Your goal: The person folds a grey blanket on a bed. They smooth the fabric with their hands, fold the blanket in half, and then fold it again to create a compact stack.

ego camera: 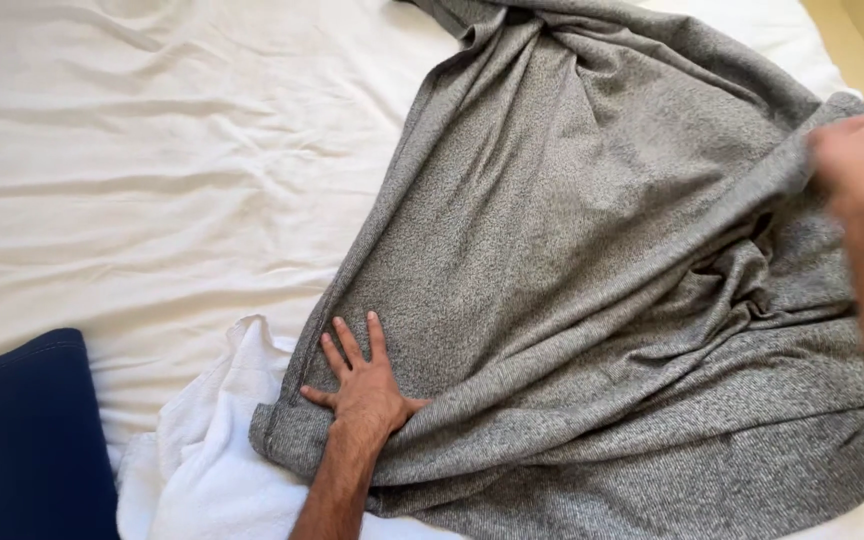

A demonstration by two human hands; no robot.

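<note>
My left hand (364, 385) lay flat, fingers spread, pinning the heathered grey knit blanket (592, 280) near its corner. My right hand (857, 165) was blurred, apparently pinching the far fold. Looked like mid-spread on the wrinkled white bed sheet (152, 150); smoothing seemed due. A white towel (222, 440) and a navy cloth (22, 440) sat just beside it.

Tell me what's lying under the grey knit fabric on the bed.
A white towel pokes out from under the grey fabric near the left hand, all on the white sheet. How far the towel runs underneath, and anything else there, is covered.
</note>
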